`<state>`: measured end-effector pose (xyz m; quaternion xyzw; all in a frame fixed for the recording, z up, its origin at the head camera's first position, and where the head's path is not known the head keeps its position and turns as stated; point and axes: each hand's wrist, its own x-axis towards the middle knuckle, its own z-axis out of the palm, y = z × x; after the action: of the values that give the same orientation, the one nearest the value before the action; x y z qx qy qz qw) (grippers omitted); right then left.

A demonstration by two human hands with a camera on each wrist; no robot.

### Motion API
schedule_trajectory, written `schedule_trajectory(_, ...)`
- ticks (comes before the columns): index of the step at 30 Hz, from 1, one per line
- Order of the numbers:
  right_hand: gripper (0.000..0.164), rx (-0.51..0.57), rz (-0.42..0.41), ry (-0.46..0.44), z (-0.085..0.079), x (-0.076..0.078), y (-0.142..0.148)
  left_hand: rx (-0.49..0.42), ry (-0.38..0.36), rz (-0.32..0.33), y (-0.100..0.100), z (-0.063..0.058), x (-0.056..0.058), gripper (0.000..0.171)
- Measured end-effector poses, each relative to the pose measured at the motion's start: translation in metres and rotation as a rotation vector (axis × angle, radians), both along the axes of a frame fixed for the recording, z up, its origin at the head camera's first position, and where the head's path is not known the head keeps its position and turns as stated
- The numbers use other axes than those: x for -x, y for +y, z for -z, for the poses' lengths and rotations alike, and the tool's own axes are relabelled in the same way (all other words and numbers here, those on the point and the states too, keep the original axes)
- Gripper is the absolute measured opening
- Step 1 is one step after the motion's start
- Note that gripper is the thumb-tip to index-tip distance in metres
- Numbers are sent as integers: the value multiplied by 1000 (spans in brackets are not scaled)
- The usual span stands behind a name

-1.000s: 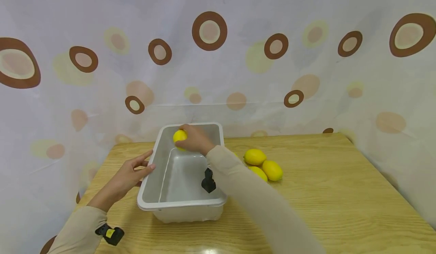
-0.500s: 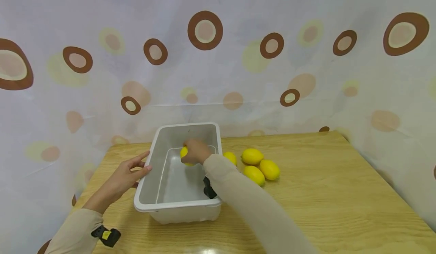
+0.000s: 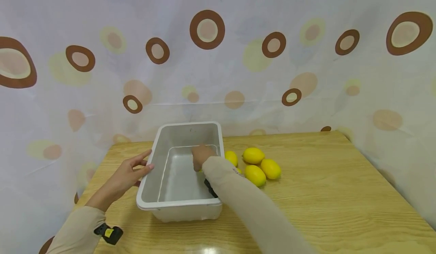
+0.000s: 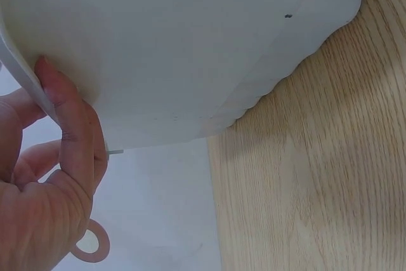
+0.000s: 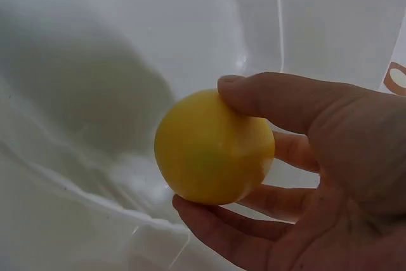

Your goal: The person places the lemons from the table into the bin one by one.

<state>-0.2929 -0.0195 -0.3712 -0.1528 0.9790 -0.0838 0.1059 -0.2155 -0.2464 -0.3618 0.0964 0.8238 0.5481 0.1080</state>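
A grey-white plastic basin [image 3: 180, 205] stands on the table. My left hand [image 3: 125, 176] grips its left rim; in the left wrist view, the fingers [image 4: 71, 125] curl under the rim against the outer wall. Inside the basin, toward its right wall, is my right hand [image 3: 202, 156]. It holds a lemon [image 5: 206, 150] between thumb and fingers, seen close up in the right wrist view over the basin's pale inner surface. The back of the hand mostly hides this lemon in the head view.
Several lemons [image 3: 253, 155] lie grouped on the wooden table [image 3: 334, 193] just right of the basin, partly behind the right sleeve [image 3: 245, 197]. A patterned curtain [image 3: 231, 68] hangs along the table's back edge and sides.
My right hand has carried the lemon from the basin's far wall nearer and to the right, toward the right wall. The left hand keeps its hold on the rim.
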Motion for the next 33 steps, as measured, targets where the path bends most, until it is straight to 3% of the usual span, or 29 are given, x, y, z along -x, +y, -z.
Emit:
schedule_trajectory(8, 14, -66, 25, -26, 7, -4, 1, 8, -6, -9, 0, 1, -1, 67)
schedule_trajectory(17, 22, -178, -4, -28, 10, -4, 2, 7, -3, -11, 1, 0, -1, 67)
schedule_trajectory(26, 13, -280, -29, -33, -8, -19, 3, 16, -11, -14, 1, -1, -2, 67)
schedule_trajectory(33, 10, -307, -36, 8, -13, -24, 4, 25, -11, -23, 2, -2, -2, 67)
